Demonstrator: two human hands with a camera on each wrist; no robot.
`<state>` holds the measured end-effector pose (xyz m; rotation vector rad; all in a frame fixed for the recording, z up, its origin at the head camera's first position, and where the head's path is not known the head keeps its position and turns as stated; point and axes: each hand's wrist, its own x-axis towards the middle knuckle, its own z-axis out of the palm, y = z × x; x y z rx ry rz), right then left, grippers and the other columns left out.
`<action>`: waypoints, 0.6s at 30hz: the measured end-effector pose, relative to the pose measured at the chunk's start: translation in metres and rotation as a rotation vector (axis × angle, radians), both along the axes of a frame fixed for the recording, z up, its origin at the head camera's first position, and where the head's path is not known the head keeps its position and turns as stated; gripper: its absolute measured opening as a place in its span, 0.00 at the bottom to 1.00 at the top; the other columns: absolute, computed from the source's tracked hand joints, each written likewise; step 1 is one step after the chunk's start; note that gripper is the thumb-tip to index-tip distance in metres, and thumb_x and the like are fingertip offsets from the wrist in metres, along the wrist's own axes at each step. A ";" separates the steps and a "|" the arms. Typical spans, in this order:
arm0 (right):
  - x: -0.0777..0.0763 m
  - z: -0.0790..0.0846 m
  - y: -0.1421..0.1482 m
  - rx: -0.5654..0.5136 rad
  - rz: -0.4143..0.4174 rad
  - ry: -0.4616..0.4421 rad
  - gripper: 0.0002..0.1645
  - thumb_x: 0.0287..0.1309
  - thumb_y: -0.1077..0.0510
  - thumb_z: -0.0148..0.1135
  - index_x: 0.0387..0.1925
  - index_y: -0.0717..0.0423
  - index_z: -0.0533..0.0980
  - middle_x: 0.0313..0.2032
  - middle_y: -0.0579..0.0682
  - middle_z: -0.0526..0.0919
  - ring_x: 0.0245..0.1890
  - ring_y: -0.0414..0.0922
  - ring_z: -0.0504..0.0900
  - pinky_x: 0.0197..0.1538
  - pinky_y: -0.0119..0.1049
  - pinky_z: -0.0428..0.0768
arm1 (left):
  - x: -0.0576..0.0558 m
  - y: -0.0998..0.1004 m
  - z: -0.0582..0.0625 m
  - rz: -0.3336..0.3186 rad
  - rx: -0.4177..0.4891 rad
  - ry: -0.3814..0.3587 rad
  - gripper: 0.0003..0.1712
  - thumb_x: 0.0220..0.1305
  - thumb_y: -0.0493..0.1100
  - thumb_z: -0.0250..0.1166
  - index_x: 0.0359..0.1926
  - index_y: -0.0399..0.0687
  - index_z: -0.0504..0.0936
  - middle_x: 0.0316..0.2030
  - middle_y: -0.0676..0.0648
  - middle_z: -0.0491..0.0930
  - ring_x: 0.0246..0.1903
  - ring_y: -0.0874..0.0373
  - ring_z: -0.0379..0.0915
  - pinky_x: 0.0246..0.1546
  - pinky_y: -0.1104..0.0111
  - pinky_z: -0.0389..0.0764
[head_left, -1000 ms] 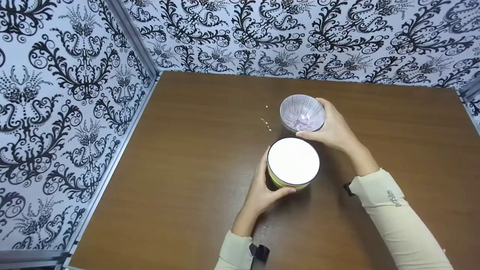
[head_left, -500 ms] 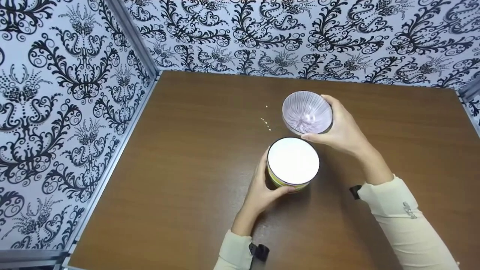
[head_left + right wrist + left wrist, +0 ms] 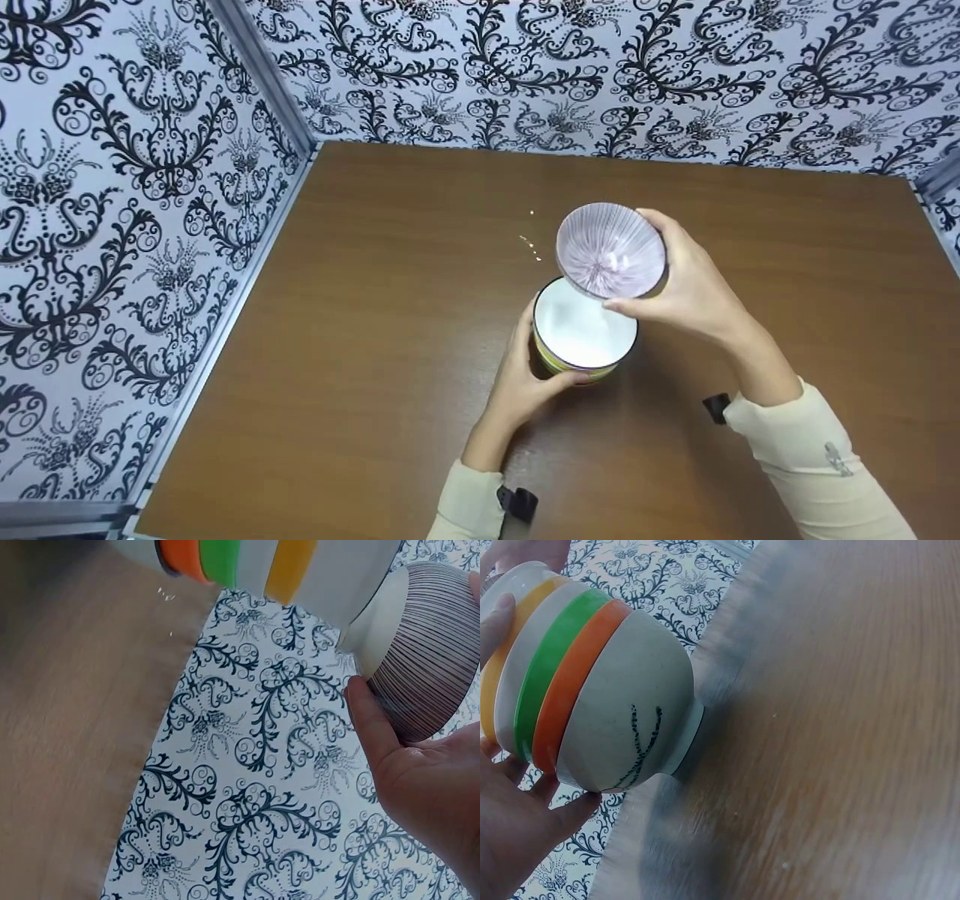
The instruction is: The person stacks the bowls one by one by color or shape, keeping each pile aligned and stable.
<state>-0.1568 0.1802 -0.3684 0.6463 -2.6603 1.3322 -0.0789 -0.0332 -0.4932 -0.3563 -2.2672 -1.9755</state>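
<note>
My left hand (image 3: 521,390) grips the side of a stack of nested bowls (image 3: 585,341) standing on the table. In the left wrist view, the lowest bowl (image 3: 637,705) is off-white with a dark twig pattern; orange, green, white and yellow bands show above it. The top bowl's inside is white. My right hand (image 3: 694,292) holds a small bowl (image 3: 609,251) with fine purple-grey stripes, thumb near its base and fingers on the far side. From the head view it overlaps the stack's far rim. In the right wrist view, the striped bowl's pale foot (image 3: 382,622) is close to the stack's top.
Several small white specks (image 3: 531,246) lie on the brown wooden table (image 3: 360,322), left of the striped bowl. Patterned black-and-white panels (image 3: 480,82) stand along the table's back and left edges.
My right hand first lifted the striped bowl slightly back and right, then brought it toward me, over the stack's far rim. My left hand and the stack stay in place.
</note>
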 end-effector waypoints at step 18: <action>0.027 -0.019 -0.009 0.034 0.049 0.032 0.67 0.24 0.51 0.88 0.69 0.62 0.63 0.62 0.55 0.75 0.58 0.49 0.75 0.64 0.36 0.70 | -0.001 0.000 -0.003 0.023 -0.020 0.034 0.63 0.48 0.48 0.81 0.78 0.48 0.51 0.76 0.51 0.58 0.74 0.55 0.55 0.76 0.56 0.58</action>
